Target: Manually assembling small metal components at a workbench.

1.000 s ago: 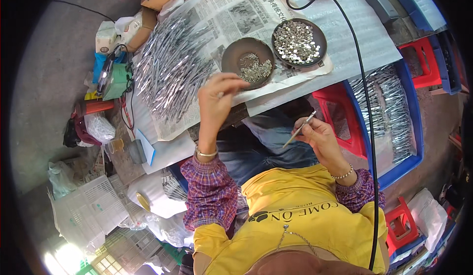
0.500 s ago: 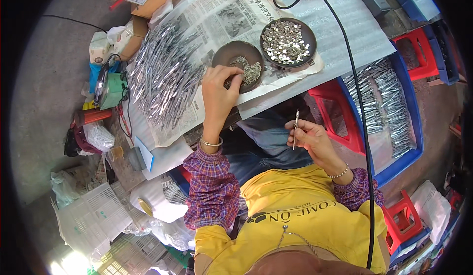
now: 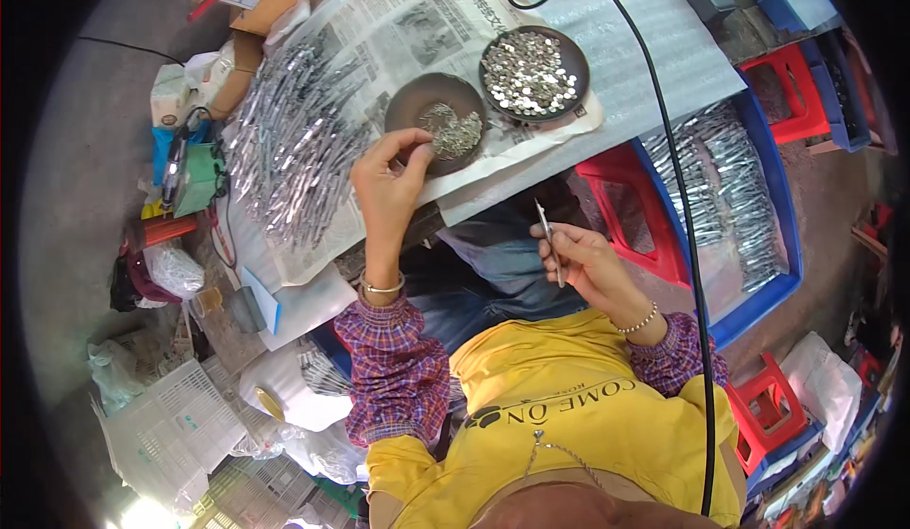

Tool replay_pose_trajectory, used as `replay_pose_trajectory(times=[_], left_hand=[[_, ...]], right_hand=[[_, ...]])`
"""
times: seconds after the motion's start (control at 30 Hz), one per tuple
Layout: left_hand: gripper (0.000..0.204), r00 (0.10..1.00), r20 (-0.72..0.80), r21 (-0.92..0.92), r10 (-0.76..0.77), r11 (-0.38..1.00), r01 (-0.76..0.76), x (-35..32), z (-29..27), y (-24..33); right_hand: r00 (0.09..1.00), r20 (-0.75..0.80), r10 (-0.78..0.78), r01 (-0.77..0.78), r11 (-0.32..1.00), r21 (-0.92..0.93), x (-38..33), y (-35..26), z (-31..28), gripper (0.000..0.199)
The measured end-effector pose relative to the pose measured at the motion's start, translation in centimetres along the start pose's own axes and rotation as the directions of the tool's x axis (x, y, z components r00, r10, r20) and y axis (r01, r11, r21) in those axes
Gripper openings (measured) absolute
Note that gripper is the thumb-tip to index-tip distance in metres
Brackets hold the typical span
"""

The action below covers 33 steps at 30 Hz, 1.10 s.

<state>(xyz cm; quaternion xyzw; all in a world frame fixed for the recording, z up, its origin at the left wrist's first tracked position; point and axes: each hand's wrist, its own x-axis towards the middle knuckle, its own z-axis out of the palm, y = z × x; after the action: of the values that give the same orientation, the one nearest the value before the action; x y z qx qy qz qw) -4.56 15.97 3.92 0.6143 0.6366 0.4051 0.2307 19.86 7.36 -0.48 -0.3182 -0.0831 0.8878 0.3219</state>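
Observation:
My left hand (image 3: 391, 180) reaches up to the near rim of a dark round dish (image 3: 414, 104) that holds a small heap of tiny metal pieces (image 3: 455, 134); thumb and forefinger are pinched together at the heap's edge. My right hand (image 3: 586, 262) is over my lap and grips a thin silver metal rod (image 3: 546, 235) that points up. A second dark dish (image 3: 578, 82), full of small shiny discs, stands just right of the first. A pile of silver rods (image 3: 289, 155) lies on newspaper (image 3: 417, 17) left of my left hand.
A blue tray (image 3: 773, 287) with several silver rods sits at the right beside red plastic stools (image 3: 633, 211). A black cable (image 3: 678, 207) runs down across the table. Bags, a white basket (image 3: 171, 425) and a green tool (image 3: 194, 178) crowd the floor at left.
My left hand has reached further into the dish of small pieces and pinched there. My right hand has turned the rod upright and brought it nearer my body.

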Motion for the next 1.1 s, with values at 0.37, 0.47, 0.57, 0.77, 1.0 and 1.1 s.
replay_pose_trajectory(times=[0.37, 0.47, 0.57, 0.77, 1.0, 1.1], left_hand=[[0.011, 1.000, 0.013, -0.026, 0.026, 0.999, -0.026, -0.1, 0.1, -0.1], [0.010, 0.998, 0.045, -0.182, -0.054, 0.981, 0.061, -0.9, 0.0, 0.3], [0.008, 0.983, 0.102, -0.369, -0.154, 0.912, 0.181, -2.2, -0.4, 1.2], [0.011, 0.938, 0.299, -0.567, -0.176, 0.758, 0.323, -6.1, 0.2, 1.7], [0.014, 0.906, 0.366, -0.606, -0.210, 0.686, 0.404, -9.6, 2.8, 1.7], [0.016, 0.900, 0.372, -0.598, -0.227, 0.683, 0.419, -10.0, 3.2, 1.9]], right_hand=[[0.989, 0.104, 0.103, -0.135, 0.918, 0.374, 0.7, 0.5, -1.1, 0.024], [0.989, 0.105, 0.108, -0.140, 0.913, 0.383, 0.6, 0.5, -1.0, 0.024], [0.992, 0.087, 0.094, -0.117, 0.938, 0.325, 0.4, 0.4, -0.8, 0.024], [0.999, -0.012, -0.034, 0.034, 0.999, 0.006, 0.2, 0.6, 0.0, 0.023], [0.975, -0.094, -0.203, 0.159, 0.924, -0.347, 0.3, 1.7, 0.1, 0.024], [0.966, -0.061, -0.252, 0.205, 0.887, -0.415, 0.4, 1.8, 0.2, 0.024]])
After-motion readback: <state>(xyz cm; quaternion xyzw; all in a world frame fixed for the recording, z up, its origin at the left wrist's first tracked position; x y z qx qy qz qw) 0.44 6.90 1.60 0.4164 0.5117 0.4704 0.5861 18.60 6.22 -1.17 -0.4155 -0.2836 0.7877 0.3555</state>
